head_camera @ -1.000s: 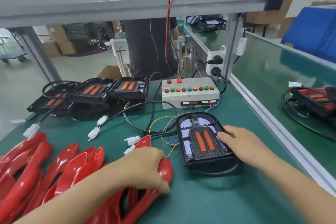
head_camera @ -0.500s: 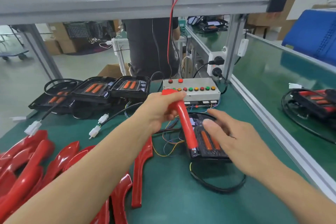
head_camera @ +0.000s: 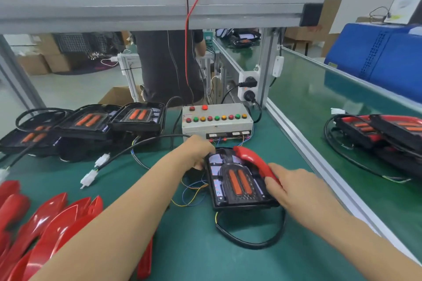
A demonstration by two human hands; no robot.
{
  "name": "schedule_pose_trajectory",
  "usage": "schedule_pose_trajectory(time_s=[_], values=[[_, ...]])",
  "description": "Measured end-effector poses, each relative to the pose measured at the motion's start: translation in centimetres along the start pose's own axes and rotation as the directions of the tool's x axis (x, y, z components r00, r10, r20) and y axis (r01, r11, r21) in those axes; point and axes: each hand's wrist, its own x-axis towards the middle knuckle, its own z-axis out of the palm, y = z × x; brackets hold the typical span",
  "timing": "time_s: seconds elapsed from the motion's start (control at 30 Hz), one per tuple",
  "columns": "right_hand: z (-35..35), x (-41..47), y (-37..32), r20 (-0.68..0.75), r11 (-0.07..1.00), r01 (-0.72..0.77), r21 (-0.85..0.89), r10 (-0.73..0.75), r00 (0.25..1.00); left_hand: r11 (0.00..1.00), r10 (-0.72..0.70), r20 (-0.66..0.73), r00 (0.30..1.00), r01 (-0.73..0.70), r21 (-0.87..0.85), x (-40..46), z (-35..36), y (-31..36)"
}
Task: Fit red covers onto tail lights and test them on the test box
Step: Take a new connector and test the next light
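Note:
A black tail light (head_camera: 237,180) with two orange strips lies on the green mat in front of the test box (head_camera: 217,121). A red cover (head_camera: 253,162) lies along its right side, its far end at the light's top edge. My right hand (head_camera: 294,189) grips the cover's near end. My left hand (head_camera: 198,150) grips the light's top left corner. Thin coloured wires run from the light toward the box.
Several red covers (head_camera: 45,219) are piled at the near left. Three bare tail lights (head_camera: 91,121) with cables and white plugs (head_camera: 91,175) sit at the far left. Finished lights (head_camera: 383,132) lie on the conveyor to the right. A person stands behind the bench.
My left hand picked a red cover from the pile and carried it to the tail light. My right hand took the cover's near end, and my left hand moved to the light's corner.

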Motion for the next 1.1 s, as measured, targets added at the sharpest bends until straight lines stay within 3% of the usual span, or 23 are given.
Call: schedule_pose_trajectory(time_s=[0.1, 0.27, 0.4, 0.47, 0.67, 0.77, 0.8, 0.83, 0.87, 0.93, 0.97, 1.1], values=[[0.5, 0.0, -0.1, 0.010, 0.999, 0.023, -0.046, -0.023, 1.000, 0.992, -0.010, 0.007, 1.000, 0.011, -0.129, 0.5, 0.6, -0.3], [0.5, 0.0, -0.2, -0.035, 0.995, 0.089, 0.032, -0.088, 0.995, 0.940, -0.073, 0.005, 0.997, 0.071, -0.334, 0.4, 1.0, -0.4], [0.6, 0.2, -0.3, -0.058, 0.982, 0.164, 0.091, -0.159, 0.986, 0.820, -0.059, 0.206, 0.977, 0.166, -0.549, -0.3, 1.1, -0.1], [0.7, -0.1, -0.4, -0.059, 0.981, 0.176, 0.083, -0.171, 0.983, 0.810, -0.025, 0.216, 0.976, 0.146, -0.567, -0.3, 1.2, -0.3], [1.6, -1.0, -0.7, -0.116, 0.987, 0.136, -0.084, -0.145, 0.983, 0.827, 0.044, 0.046, 0.998, -0.011, -0.562, 0.0, 1.4, 0.1], [1.3, -0.9, -0.2, -0.103, 0.997, 0.061, 0.051, -0.056, 0.993, 0.809, 0.082, 0.044, 0.996, -0.041, -0.587, -0.2, 1.0, 0.0], [1.3, -0.9, 0.0, -0.058, 0.979, 0.011, 0.202, 0.001, 0.998, 0.808, 0.099, 0.051, 0.994, -0.050, -0.587, -0.4, 0.9, 0.0], [1.3, -0.7, 0.0, 0.041, 0.904, -0.072, 0.422, 0.060, 0.997, 0.807, 0.116, 0.059, 0.992, -0.060, -0.587, -0.5, 0.9, 0.0], [1.2, -0.5, 0.0, 0.182, 0.750, -0.186, 0.635, 0.089, 0.979, 0.806, 0.131, 0.068, 0.989, -0.066, -0.588, -0.6, 0.8, 0.1], [1.4, -0.2, 0.1, 0.386, 0.442, -0.359, 0.822, 0.032, 0.922, 0.805, 0.150, 0.084, 0.985, -0.073, -0.589, -0.8, 0.7, 0.2], [1.5, -0.1, 0.1, 0.407, 0.394, -0.382, 0.836, 0.023, 0.913, 0.805, 0.157, 0.087, 0.984, -0.076, -0.588, -0.9, 0.7, 0.2], [1.7, 0.0, 0.0, 0.375, 0.373, -0.374, 0.849, 0.072, 0.924, 0.796, 0.164, 0.052, 0.985, -0.101, -0.597, -0.9, 0.8, 0.6]])
